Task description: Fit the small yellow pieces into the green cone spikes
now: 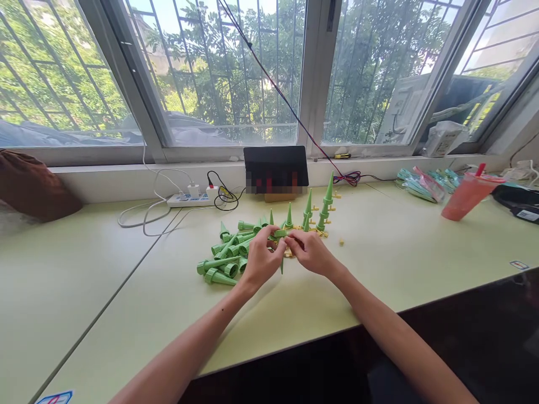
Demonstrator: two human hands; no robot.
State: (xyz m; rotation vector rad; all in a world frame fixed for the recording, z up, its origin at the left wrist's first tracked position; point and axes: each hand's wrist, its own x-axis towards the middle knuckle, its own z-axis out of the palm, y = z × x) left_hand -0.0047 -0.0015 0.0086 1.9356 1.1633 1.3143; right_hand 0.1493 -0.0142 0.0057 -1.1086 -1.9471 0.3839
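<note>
My left hand point(263, 257) is closed on a green plastic spike point(280, 233), whose wide collar is up and whose point hangs down below my fingers. The fingertips of my right hand point(309, 251) are pinched at the side of that collar; what they hold, if anything, is hidden. Several loose green spikes point(219, 264) lie in a heap left of my left hand. Behind my hands, green spikes with yellow side pieces stand upright, some in stacks point(325, 207). Small yellow pieces point(320, 233) lie around their bases.
A dark tablet point(276, 168) leans by the window behind the spikes. To its left is a white power strip point(193, 198) with cables. A red cup point(471, 195) and plastic packets point(421, 184) are at the right. A brown bag point(37, 185) sits far left.
</note>
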